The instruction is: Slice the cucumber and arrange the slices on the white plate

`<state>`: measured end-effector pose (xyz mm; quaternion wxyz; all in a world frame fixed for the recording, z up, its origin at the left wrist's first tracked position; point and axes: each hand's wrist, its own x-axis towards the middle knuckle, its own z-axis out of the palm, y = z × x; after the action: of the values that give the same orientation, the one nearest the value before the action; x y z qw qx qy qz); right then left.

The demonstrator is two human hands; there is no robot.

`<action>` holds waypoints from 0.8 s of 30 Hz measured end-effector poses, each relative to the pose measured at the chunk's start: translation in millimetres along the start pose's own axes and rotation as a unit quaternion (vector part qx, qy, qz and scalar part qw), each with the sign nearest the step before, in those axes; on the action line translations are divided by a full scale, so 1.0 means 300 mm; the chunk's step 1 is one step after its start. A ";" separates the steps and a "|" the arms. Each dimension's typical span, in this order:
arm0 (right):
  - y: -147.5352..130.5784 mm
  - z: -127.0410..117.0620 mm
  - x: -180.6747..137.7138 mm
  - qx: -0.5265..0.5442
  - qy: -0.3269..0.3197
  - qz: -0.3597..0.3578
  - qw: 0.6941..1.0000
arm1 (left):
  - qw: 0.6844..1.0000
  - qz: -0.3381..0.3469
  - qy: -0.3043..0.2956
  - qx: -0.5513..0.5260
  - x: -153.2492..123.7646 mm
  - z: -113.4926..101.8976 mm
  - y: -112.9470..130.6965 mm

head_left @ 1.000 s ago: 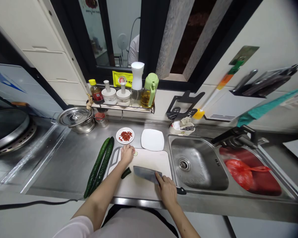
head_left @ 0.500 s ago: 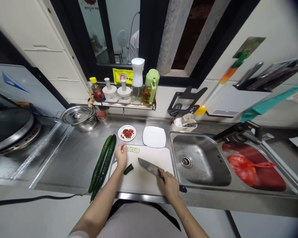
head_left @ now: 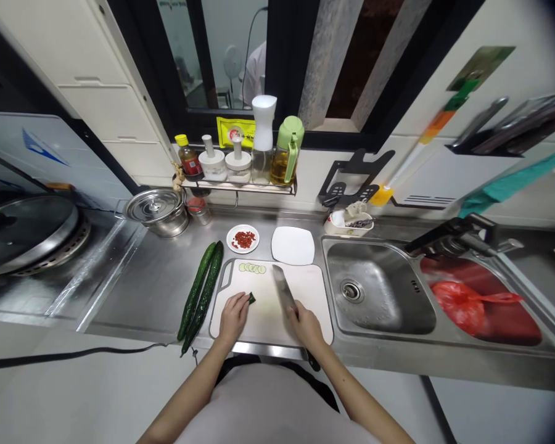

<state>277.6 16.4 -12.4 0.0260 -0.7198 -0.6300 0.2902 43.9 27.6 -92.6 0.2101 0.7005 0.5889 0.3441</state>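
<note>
On the white cutting board (head_left: 277,327), my left hand (head_left: 234,316) is closed around a short cucumber piece (head_left: 251,298), whose dark green end shows past the fingertips. My right hand (head_left: 305,327) grips the handle of a kitchen knife (head_left: 283,288); its blade points away from me over the board. A short row of thin cucumber slices (head_left: 252,268) lies along the board's far edge. Two whole cucumbers (head_left: 206,302) rest on the steel counter, left of the board.
Behind the board stand a small plate of chopped red pieces (head_left: 243,239) and a white square plate (head_left: 293,245). A steel sink (head_left: 379,290) lies to the right, with a red bag (head_left: 462,305) in its far basin. A lidded pot (head_left: 157,213) stands back left.
My left hand has come back from the slices to the cucumber piece and taken hold of it. The knife has swung to point more directly away from me. The view has shifted slightly.
</note>
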 end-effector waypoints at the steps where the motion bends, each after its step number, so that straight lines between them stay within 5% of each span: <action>1: -0.017 0.001 -0.003 -0.009 -0.010 -0.008 1.000 | 1.000 0.002 -0.003 0.001 0.001 0.003 -0.002; 11: -0.148 0.037 -0.047 -0.131 -0.074 -0.070 0.986 | 0.996 0.082 0.010 0.030 0.003 0.021 -0.050; 24: -0.179 0.065 -0.063 -0.145 -0.075 -0.090 0.982 | 0.993 0.113 0.018 0.024 0.013 0.030 -0.075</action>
<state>220.3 3.7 0.4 -0.1003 -0.6326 -0.7278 0.2450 35.4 37.2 -113.5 0.1424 0.7613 0.5177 0.3635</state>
